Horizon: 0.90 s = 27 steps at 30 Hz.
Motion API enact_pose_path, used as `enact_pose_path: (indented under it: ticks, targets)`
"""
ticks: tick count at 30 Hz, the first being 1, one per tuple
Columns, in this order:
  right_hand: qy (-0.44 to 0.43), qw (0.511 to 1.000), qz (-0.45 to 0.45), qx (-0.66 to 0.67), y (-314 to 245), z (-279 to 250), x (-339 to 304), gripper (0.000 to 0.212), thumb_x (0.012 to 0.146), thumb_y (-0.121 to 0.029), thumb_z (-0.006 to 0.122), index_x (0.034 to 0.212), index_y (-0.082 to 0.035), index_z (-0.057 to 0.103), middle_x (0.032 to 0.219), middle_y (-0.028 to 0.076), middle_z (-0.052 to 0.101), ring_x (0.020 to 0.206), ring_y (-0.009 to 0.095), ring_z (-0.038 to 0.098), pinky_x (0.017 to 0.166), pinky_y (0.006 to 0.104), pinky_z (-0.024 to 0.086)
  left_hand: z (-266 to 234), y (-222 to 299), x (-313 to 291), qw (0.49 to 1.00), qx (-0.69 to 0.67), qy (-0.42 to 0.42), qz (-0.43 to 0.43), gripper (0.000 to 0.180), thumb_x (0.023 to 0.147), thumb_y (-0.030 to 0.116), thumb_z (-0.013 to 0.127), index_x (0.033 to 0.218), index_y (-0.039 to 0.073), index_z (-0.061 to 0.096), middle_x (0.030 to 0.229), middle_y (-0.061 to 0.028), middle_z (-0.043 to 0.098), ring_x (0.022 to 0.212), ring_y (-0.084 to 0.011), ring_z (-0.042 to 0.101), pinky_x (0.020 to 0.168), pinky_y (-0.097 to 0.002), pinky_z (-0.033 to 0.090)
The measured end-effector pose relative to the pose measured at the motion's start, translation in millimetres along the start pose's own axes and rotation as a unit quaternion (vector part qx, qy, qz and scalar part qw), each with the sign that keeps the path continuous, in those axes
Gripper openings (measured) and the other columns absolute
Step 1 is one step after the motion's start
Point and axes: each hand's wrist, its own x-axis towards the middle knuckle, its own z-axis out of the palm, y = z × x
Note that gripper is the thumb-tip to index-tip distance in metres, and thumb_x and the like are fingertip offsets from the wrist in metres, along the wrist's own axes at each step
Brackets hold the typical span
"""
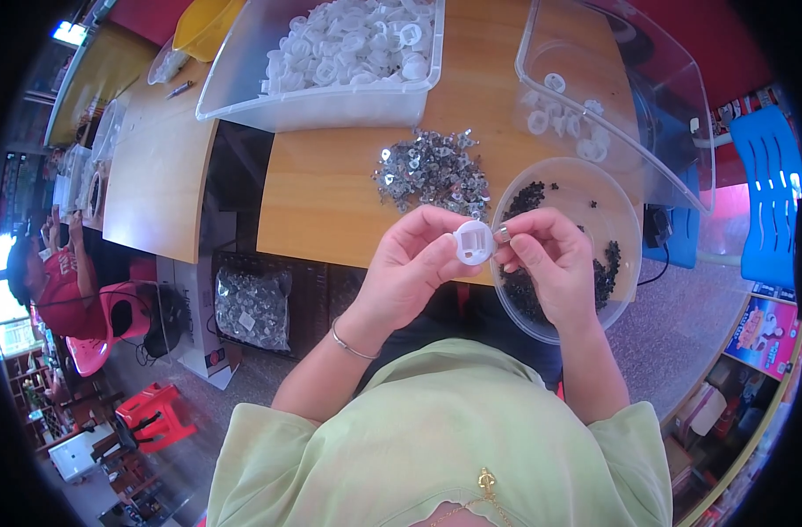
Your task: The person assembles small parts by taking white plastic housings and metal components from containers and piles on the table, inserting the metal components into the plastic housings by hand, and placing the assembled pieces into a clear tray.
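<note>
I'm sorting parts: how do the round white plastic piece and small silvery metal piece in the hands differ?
The round white plastic piece is wider than the small silvery metal piece. The white piece is in the left hand, the silvery one in the right hand. Both are held between fingertips.

A red stool (144, 402) stands left, a blue slatted chair (765, 261) right.

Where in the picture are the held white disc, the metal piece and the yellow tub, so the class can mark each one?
White disc (474, 242): head view, on its slotted face.
Metal piece (502, 234): head view, on its exposed end.
Yellow tub (201, 32): head view, on its outer wall.
</note>
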Motion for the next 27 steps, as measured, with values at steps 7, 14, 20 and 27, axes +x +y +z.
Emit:
enact_pose_path:
  ticks: [7,14,20,27]
  targets:
    - [0.022,0.997,0.047,0.063,5.7,-1.9,0.8,0.012,0.092,-0.007,0.052,0.098,0.001,0.058,0.085,0.006,0.062,0.075,0.010,0.061,0.067,0.0212,0.049,2.0,-3.8,0.8,1.000,-0.006,0.013,0.000,0.018,0.091,0.013,0.054,0.106,0.003,0.053,0.105,-0.0070,0.059,0.097,-0.0146,0.059,0.082,-0.0318,0.052]
    - [0.022,0.999,0.029,0.024,6.5,1.4,-0.3,0.010,0.091,-0.006,0.053,0.097,0.001,0.057,0.084,0.006,0.062,0.075,0.009,0.061,0.067,0.0213,0.049,3.1,-3.9,1.0,1.000,-0.011,0.019,-0.004,0.019,0.092,0.014,0.054,0.107,0.003,0.053,0.105,-0.0075,0.059,0.097,-0.0148,0.059,0.083,-0.0318,0.052]
    - [0.021,0.998,-0.012,-0.058,2.9,8.6,-2.6,0.010,0.089,-0.001,0.054,0.097,0.002,0.057,0.085,0.005,0.061,0.077,0.009,0.061,0.070,0.0216,0.049,1.7,-3.2,0.7,1.000,-0.009,0.021,0.000,0.019,0.092,0.013,0.054,0.107,0.002,0.053,0.105,-0.0078,0.060,0.097,-0.0152,0.059,0.083,-0.0313,0.052]
    - [0.040,0.984,-0.083,-0.153,4.8,10.6,-2.0,0.012,0.081,0.006,0.060,0.092,0.001,0.062,0.088,0.007,0.059,0.078,0.012,0.062,0.068,0.0228,0.052,0.8,-4.0,2.0,1.000,-0.008,0.013,0.002,0.020,0.092,0.013,0.053,0.108,0.002,0.053,0.106,-0.0084,0.060,0.097,-0.0163,0.060,0.084,-0.0315,0.052]
